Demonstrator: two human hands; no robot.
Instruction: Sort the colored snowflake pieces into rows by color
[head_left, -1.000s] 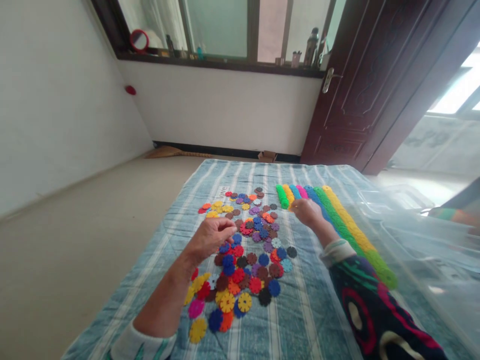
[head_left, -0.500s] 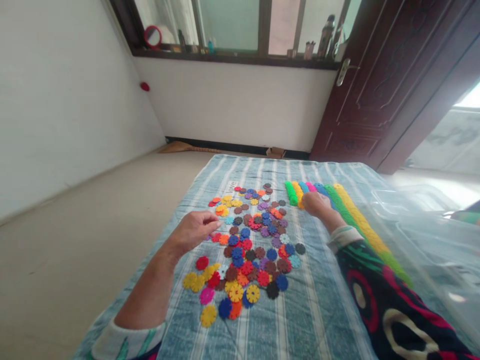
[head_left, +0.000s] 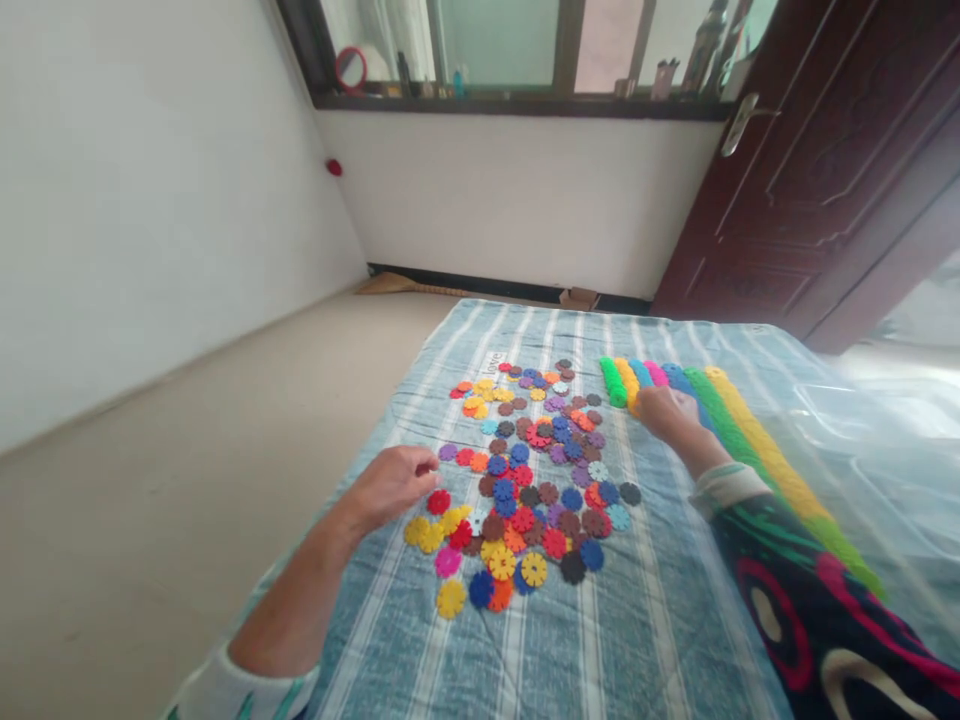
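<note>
Flat, notched, multicoloured plastic discs (head_left: pixel 533 570) are lying scattered on a blue-and-white striped cloth (head_left: pixel 555 660), bare fabric separating them from ridged, bright-coloured disc rows (head_left: pixel 757 432). The left hand (head_left: pixel 396 485) is curling beside the scatter, the right hand (head_left: pixel 669 412) at the rows; whether either is gripping anything, I cannot tell. A clear plastic container (head_left: pixel 892 490) is flanking the rows' right.
</note>
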